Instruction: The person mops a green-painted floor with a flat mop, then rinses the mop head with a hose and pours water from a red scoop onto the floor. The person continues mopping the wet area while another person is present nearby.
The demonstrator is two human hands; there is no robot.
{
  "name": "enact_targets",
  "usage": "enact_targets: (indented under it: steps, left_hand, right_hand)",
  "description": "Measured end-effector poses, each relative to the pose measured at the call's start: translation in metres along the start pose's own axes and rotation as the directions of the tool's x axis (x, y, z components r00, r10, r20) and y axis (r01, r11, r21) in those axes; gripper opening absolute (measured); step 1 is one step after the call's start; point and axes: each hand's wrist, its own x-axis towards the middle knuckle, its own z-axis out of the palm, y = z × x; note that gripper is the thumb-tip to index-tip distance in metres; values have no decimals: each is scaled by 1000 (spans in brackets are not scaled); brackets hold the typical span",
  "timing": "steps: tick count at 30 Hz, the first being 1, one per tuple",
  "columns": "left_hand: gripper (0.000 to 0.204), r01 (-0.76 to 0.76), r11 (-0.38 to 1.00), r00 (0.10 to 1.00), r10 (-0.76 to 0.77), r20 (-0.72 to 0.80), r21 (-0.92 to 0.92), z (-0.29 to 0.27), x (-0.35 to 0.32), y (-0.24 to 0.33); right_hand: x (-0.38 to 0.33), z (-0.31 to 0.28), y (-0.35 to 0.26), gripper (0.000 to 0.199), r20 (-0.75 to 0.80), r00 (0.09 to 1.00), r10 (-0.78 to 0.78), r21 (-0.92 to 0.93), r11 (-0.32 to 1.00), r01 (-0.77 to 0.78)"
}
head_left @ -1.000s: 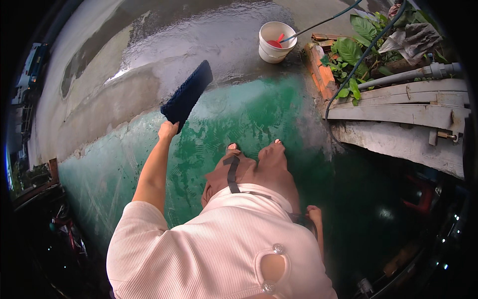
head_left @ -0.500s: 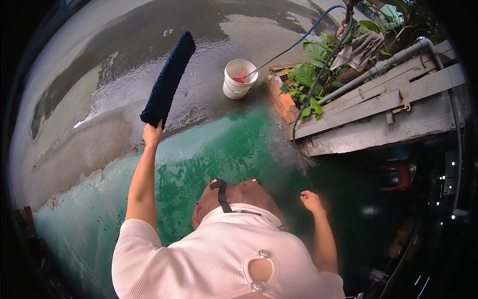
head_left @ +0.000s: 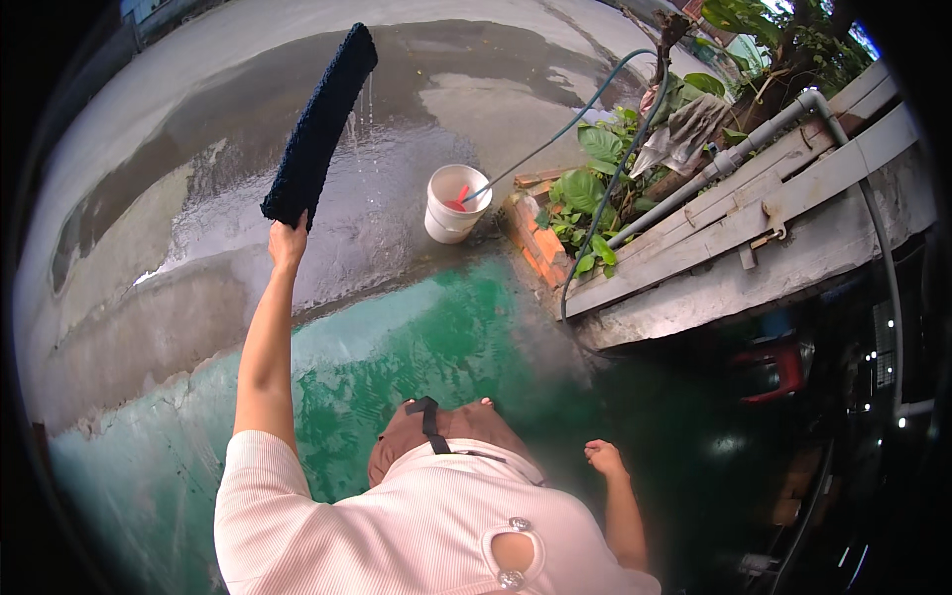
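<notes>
The dripping dark blue mat [head_left: 319,126] has been raised higher, gripped at its lower end by the left hand [head_left: 288,241] over wet concrete [head_left: 198,288]. The right hand [head_left: 602,458] is held empty, loosely curled, near a white bucket [head_left: 454,203].

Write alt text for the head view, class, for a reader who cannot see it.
The left hand holds a dripping dark mat up over wet concrete. The right hand hangs empty above green floor. A white bucket stands near a hose and plants.

Soft daylight, glare on wet concrete [head_left: 297,198], dark right side, fisheye-bent edges
</notes>
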Motion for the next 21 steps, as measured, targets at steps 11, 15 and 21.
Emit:
enact_targets:
  steps: [11,15,21]
  left_hand:
    - [51,-86,994,993,91,-72,73,-3,8,18]
    - [51,-94,992,990,103,-99,86,-2,5,24]
    - [52,-96,995,992,98,-84,29,3,4,36]
  right_hand:
    - [-12,18,21,23,108,981,159,148,974,-174]
    - [-11,15,18,20,120,981,149,189,967,-170]
    - [-7,9,3,20,146,982,122,202,968,-150]
